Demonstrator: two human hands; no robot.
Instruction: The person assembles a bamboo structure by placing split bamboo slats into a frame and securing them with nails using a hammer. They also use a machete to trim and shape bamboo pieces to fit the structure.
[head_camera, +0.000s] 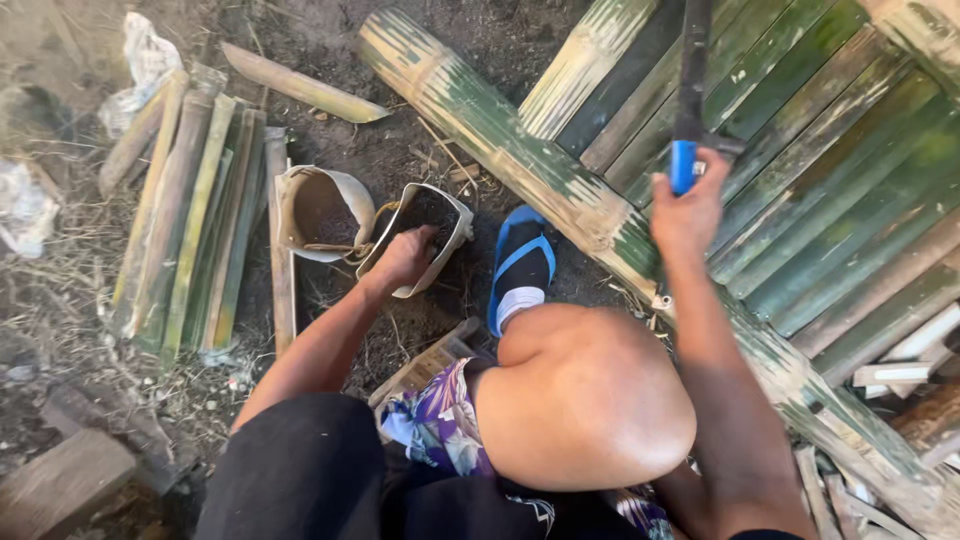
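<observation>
My left hand (405, 255) reaches into a cut white plastic container (452, 218) on the dirt ground; its fingers are curled inside, and what they hold is hidden. A second, similar cut container (345, 190) sits just left of it. My right hand (688, 208) is shut on the blue handle of a long dark blade (692, 70) that points up and away. The blade is above a long green bamboo pole (520, 160) lying diagonally. My bare knee (585, 395) and a foot in a blue sandal (520, 262) are between the hands.
Split bamboo slats (830, 170) lie side by side at the right. A bundle of bamboo strips (195, 220) lies at the left. Wood offcuts (890, 375) lie at the lower right, and a wooden block (60, 480) at the lower left. A lone split piece (300, 85) lies at the top.
</observation>
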